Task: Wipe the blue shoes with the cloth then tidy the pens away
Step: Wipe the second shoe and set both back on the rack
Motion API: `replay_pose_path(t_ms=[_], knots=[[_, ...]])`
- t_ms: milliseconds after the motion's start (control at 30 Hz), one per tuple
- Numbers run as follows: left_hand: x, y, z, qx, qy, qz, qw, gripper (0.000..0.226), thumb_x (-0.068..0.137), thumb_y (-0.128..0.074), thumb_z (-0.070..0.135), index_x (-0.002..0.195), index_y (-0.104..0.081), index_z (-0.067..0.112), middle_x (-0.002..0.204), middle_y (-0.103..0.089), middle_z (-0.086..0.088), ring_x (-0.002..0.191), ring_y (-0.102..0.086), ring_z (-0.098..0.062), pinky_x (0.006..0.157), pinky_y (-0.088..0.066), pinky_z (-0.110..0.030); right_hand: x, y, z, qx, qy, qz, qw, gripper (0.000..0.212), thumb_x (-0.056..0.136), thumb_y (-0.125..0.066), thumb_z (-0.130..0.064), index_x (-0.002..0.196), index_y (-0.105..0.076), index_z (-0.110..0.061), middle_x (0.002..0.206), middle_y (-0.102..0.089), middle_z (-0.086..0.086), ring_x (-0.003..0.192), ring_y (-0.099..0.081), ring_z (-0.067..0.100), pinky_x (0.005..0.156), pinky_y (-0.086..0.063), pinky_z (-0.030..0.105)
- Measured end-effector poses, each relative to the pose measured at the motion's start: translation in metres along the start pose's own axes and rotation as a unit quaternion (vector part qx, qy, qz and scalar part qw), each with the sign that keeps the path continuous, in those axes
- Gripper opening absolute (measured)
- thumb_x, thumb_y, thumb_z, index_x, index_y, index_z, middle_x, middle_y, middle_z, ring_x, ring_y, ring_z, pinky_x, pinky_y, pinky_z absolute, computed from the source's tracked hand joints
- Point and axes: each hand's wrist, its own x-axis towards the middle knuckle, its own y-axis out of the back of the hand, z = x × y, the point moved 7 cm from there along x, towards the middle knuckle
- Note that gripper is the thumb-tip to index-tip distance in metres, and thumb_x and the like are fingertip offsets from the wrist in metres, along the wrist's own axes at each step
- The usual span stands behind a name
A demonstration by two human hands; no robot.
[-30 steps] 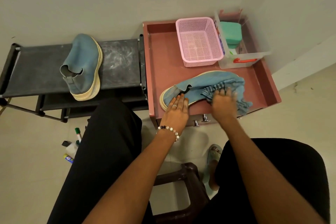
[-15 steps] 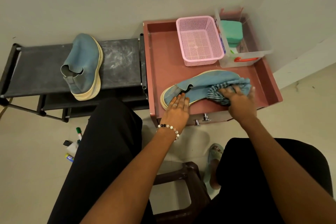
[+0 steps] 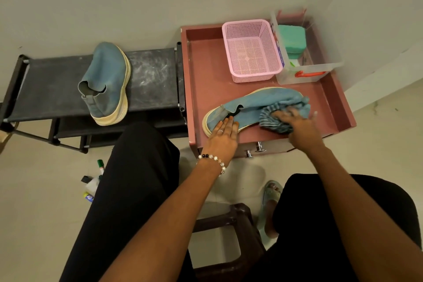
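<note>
One blue shoe (image 3: 251, 104) lies on its side on the reddish tray-top table (image 3: 194, 89). My left hand (image 3: 223, 136) presses its heel with straight fingers. My right hand (image 3: 297, 126), blurred by motion, holds the bunched blue striped cloth (image 3: 272, 122) against the shoe's toe end. The second blue shoe (image 3: 107, 82) rests on the black rack (image 3: 151, 80) to the left. Pens lie on the floor by my left leg: a green-capped marker (image 3: 100, 165) and others (image 3: 90, 190) partly hidden by the leg.
A pink mesh basket (image 3: 250, 50) and a clear plastic box (image 3: 304, 68) with a green item inside stand at the back of the tray. A dark stool (image 3: 229, 222) is between my legs. A sandal (image 3: 271, 192) covers my right foot.
My right hand has slid the cloth rightwards along the shoe from its middle to the toe. My left hand has stayed on the heel.
</note>
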Motion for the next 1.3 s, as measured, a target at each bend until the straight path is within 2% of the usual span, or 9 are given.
replay_pose_path(t_ms=[233, 500, 667, 767, 867, 967, 1067, 1167, 1300], knots=[[0.001, -0.003, 0.000, -0.004, 0.005, -0.004, 1.000, 0.047, 0.082, -0.049, 0.002, 0.128, -0.055, -0.004, 0.131, -0.055, -0.023, 0.123, -0.055, -0.029, 0.108, -0.034, -0.036, 0.006, -0.024, -0.078, -0.060, -0.111, 0.017, 0.992, 0.046, 0.090, -0.041, -0.007, 0.135, -0.038, 0.004, 0.141, -0.039, 0.023, 0.138, -0.023, 0.040, 0.114, -0.012, 0.049], [-0.001, -0.003, -0.004, 0.003, 0.025, 0.009, 1.000, 0.048, 0.086, -0.049, -0.002, 0.134, -0.046, -0.007, 0.140, -0.044, -0.026, 0.132, -0.044, -0.033, 0.115, -0.022, -0.036, -0.009, -0.021, -0.077, 0.258, 0.181, -0.029, 0.949, 0.070, 0.063, -0.039, 0.006, 0.128, -0.058, -0.009, 0.135, -0.051, 0.007, 0.129, -0.041, 0.027, 0.111, -0.026, 0.032], [0.003, -0.005, 0.002, -0.008, -0.017, -0.013, 1.000, 0.048, 0.072, -0.064, -0.001, 0.120, -0.062, -0.005, 0.123, -0.061, -0.023, 0.114, -0.061, -0.029, 0.102, -0.042, -0.036, 0.005, -0.009, 0.006, 0.022, 0.028, 0.042, 0.998, 0.080, 0.064, -0.051, 0.016, 0.134, -0.053, -0.023, 0.139, -0.051, 0.005, 0.135, -0.038, 0.026, 0.115, -0.014, 0.051], [0.002, -0.010, 0.004, -0.048, -0.023, -0.015, 0.998, 0.046, 0.077, -0.036, 0.002, 0.110, -0.068, -0.002, 0.114, -0.067, -0.020, 0.106, -0.066, -0.027, 0.096, -0.047, -0.035, 0.000, -0.011, -0.017, -0.072, -0.072, 0.090, 0.991, 0.053, 0.081, -0.042, 0.001, 0.133, -0.050, -0.007, 0.136, -0.051, 0.015, 0.137, -0.032, 0.036, 0.112, -0.016, 0.060], [0.002, -0.006, 0.000, -0.041, 0.004, -0.012, 0.999, 0.042, 0.080, -0.055, 0.001, 0.121, -0.061, -0.003, 0.125, -0.060, -0.022, 0.116, -0.060, -0.029, 0.104, -0.039, -0.036, 0.003, -0.028, -0.073, -0.027, -0.143, 0.028, 0.989, 0.051, 0.090, -0.038, -0.008, 0.139, -0.032, 0.007, 0.144, -0.033, 0.028, 0.139, -0.018, 0.046, 0.114, -0.013, 0.053], [0.001, -0.011, -0.005, -0.017, 0.018, -0.021, 0.999, 0.050, 0.090, -0.052, 0.003, 0.137, -0.041, -0.007, 0.143, -0.042, -0.025, 0.136, -0.039, -0.032, 0.116, -0.013, -0.035, 0.007, -0.029, -0.114, 0.029, -0.031, 0.021, 0.999, 0.056, 0.079, -0.042, -0.017, 0.132, -0.046, 0.000, 0.136, -0.043, 0.020, 0.130, -0.031, 0.041, 0.111, -0.024, 0.047], [-0.001, -0.014, -0.003, -0.003, 0.008, -0.020, 1.000, 0.043, 0.085, -0.054, 0.007, 0.127, -0.056, -0.003, 0.131, -0.056, -0.022, 0.128, -0.050, -0.029, 0.114, -0.025, -0.035, -0.005, -0.023, -0.111, 0.170, 0.138, 0.013, 0.976, 0.066, 0.063, -0.035, -0.010, 0.125, -0.059, -0.003, 0.126, -0.056, 0.014, 0.119, -0.045, 0.038, 0.107, -0.033, 0.044], [0.000, -0.010, -0.001, -0.005, -0.005, -0.026, 1.000, 0.042, 0.078, -0.053, 0.002, 0.118, -0.064, -0.003, 0.124, -0.061, -0.021, 0.117, -0.060, -0.027, 0.106, -0.038, -0.034, -0.003, -0.017, -0.074, 0.169, 0.195, -0.026, 0.966, 0.075, 0.060, -0.044, 0.005, 0.131, -0.056, -0.016, 0.138, -0.051, 0.010, 0.132, -0.041, 0.030, 0.116, -0.014, 0.043], [0.001, -0.004, -0.001, -0.029, -0.008, -0.032, 0.999, 0.059, 0.059, -0.079, 0.001, 0.116, -0.065, -0.001, 0.120, -0.064, -0.019, 0.110, -0.064, -0.026, 0.099, -0.044, -0.033, 0.011, 0.007, 0.001, -0.040, 0.007, 0.000, 0.999, 0.071, 0.077, -0.058, 0.004, 0.138, -0.047, -0.032, 0.148, -0.040, -0.003, 0.141, -0.029, 0.019, 0.112, 0.013, 0.052]])
